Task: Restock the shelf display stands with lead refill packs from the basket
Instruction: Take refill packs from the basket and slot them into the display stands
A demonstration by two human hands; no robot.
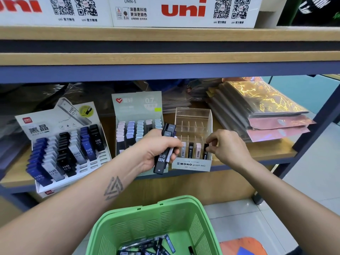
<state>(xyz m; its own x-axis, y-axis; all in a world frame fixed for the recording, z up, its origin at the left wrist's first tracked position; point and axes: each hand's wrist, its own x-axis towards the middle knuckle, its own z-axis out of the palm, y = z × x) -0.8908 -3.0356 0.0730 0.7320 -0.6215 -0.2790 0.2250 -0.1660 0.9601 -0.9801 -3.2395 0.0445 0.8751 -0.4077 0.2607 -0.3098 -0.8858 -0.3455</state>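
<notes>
A green plastic basket (147,225) sits nearest the camera, below both forearms, with loose lead refill packs (147,247) lying flat and criss-crossed on its floor.

Above it, the left hand (156,150) has its fingers (174,144) clamped round a bundle of black and white refill packs (163,155). Their long axes run roughly upright with a slight lean, and the "HB 0.5" print on the front black pack reads upside down, its cap end toward the basket.

To the right of that bundle, the right hand (228,146) pinches thumb and forefinger together on the top of a single black refill pack (205,150). This pack stands upright in the rightmost front slot of the clear "MONO graph MG" display stand (192,164), long axis vertical. Three more packs stand upright in the slots between the two hands. The stand's rear rows, beyond the fingers, hold only clear dividers.

Left of the left hand, a 0.7 refill stand (137,107) carries rows of pastel packs. Further left, a tiered stand (60,144) holds blue, white and black HB 0.5 packs leaning back.

All three stands rest on a wooden shelf (257,153). Beyond the right hand, iridescent folders (257,107) lie stacked. White uni boxes (184,11) line the shelf above.
</notes>
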